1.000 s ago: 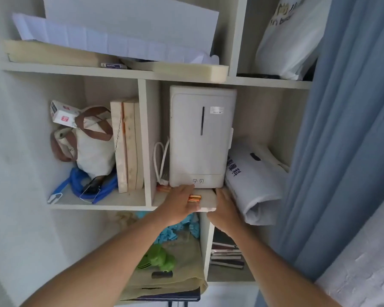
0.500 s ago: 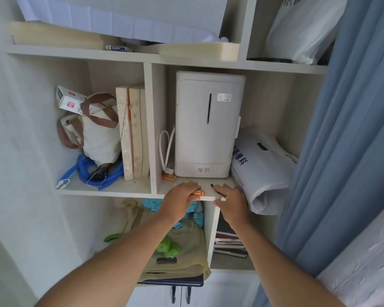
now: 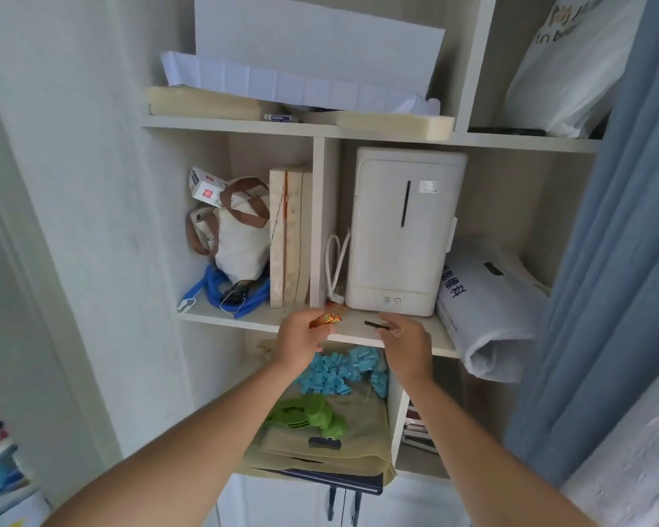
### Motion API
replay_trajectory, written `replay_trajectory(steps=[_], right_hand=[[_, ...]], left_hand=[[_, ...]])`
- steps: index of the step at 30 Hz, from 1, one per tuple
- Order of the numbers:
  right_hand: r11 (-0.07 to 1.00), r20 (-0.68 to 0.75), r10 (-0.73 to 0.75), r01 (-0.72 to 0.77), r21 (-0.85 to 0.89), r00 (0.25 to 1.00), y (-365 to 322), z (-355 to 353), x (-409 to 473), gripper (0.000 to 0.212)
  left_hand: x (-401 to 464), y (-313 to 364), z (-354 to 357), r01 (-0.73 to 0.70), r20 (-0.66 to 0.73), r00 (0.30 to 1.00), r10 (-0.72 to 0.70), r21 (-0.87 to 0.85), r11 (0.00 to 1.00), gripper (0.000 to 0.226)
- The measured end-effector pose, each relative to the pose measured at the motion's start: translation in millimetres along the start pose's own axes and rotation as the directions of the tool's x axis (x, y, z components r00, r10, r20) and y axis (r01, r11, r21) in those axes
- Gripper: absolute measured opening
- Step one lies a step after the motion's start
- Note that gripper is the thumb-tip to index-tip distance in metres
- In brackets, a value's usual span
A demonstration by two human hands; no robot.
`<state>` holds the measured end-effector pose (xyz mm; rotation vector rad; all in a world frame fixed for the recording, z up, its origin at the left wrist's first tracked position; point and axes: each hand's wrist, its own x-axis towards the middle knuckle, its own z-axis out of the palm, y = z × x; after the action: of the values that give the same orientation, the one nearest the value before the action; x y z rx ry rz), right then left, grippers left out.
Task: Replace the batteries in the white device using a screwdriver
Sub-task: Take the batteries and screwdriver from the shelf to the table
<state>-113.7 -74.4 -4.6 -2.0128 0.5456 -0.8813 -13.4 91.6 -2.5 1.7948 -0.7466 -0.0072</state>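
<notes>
My left hand (image 3: 301, 342) is closed around orange-and-gold batteries (image 3: 326, 319), held just in front of the shelf edge (image 3: 444, 349). A few more orange batteries (image 3: 335, 307) lie on the shelf by the white cable plug. My right hand (image 3: 406, 342) pinches a thin dark tool, apparently the screwdriver (image 3: 381, 325), its tip pointing left. A tall white boxy appliance (image 3: 404, 230) stands upright on the same shelf directly behind both hands. No small white device is clearly visible.
A white bag with dark lettering (image 3: 484, 298) lies right of the appliance. Wooden boards (image 3: 288, 237), a canvas bag (image 3: 236, 237) and blue tubing (image 3: 214, 287) fill the left compartment. Blue clips (image 3: 343, 374) and green objects (image 3: 312, 414) lie on the lower shelf. A blue curtain (image 3: 609, 260) hangs right.
Both hands have lifted off the shelf and drawn back toward me. The left now holds batteries up off the shelf, and the right has picked up the thin dark tool.
</notes>
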Motion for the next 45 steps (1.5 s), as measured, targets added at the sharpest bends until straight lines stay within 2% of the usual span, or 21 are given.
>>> replay_trajectory(steps=[3, 5, 9, 13, 18, 21, 24, 27, 30, 34, 37, 45], right_hand=[[0.993, 0.081, 0.017, -0.026, 0.117, 0.997, -43.1, 37.2, -13.8, 0.027], [0.992, 0.165, -0.018, -0.003, 0.126, 0.986, -69.9, 72.0, -26.9, 0.025], [0.978, 0.341, -0.086, 0.014, 0.206, 0.936, -135.4, 161.6, -74.2, 0.012], [0.953, 0.501, -0.102, -0.060, 0.298, 0.859, -205.9, 268.6, -148.8, 0.007], [0.935, 0.654, -0.156, -0.102, 0.339, 0.740, -292.4, 397.5, -266.6, 0.007], [0.930, 0.696, -0.200, -0.089, 0.356, 0.689, -345.6, 465.7, -333.0, 0.008], [0.930, 0.748, -0.208, -0.111, 0.352, 0.631, -392.9, 520.3, -388.3, 0.023], [0.924, 0.767, -0.234, -0.108, 0.366, 0.597, -429.8, 568.9, -424.7, 0.015], [0.920, 0.793, -0.250, -0.118, 0.373, 0.556, -458.4, 618.5, -448.7, 0.010], [0.918, 0.811, -0.262, -0.124, 0.377, 0.522, -479.6, 697.1, -468.8, 0.021], [0.912, 0.819, -0.264, -0.145, 0.384, 0.510, -492.2, 757.1, -470.7, 0.012], [0.933, 0.845, -0.216, -0.151, 0.326, 0.490, -545.3, 947.7, -454.7, 0.013]], left_hand=[[-16.0, -3.3, -55.5, 0.063, -0.071, 0.995, -0.066, -0.037, 0.997, 0.012], [-32.1, -10.9, -102.2, 0.087, -0.130, 0.987, -0.091, -0.036, 0.996, 0.007], [-80.0, -33.4, -212.6, 0.153, -0.274, 0.949, -0.157, -0.038, 0.988, 0.016], [-153.3, -73.7, -340.4, 0.231, -0.424, 0.875, -0.232, -0.055, 0.971, 0.022], [-269.8, -117.4, -496.4, 0.351, -0.599, 0.740, -0.306, -0.044, 0.935, 0.013], [-337.4, -134.0, -579.4, 0.405, -0.641, 0.697, -0.320, -0.016, 0.914, 0.013], [-388.8, -145.4, -648.4, 0.447, -0.678, 0.647, -0.349, -0.034, 0.894, 0.010], [-420.4, -161.0, -705.9, 0.481, -0.716, 0.604, -0.350, -0.022, 0.876, 0.006], [-436.1, -185.8, -758.7, 0.499, -0.725, 0.581, -0.369, -0.041, 0.865, 0.009], [-438.0, -230.9, -818.8, 0.518, -0.746, 0.546, -0.383, -0.059, 0.853, 0.010], [-428.1, -268.1, -861.2, 0.550, -0.751, 0.530, -0.393, -0.048, 0.834, 0.006], [-373.4, -372.8, -1012.0, 0.614, -0.772, 0.496, -0.397, -0.011, 0.789, 0.007]])
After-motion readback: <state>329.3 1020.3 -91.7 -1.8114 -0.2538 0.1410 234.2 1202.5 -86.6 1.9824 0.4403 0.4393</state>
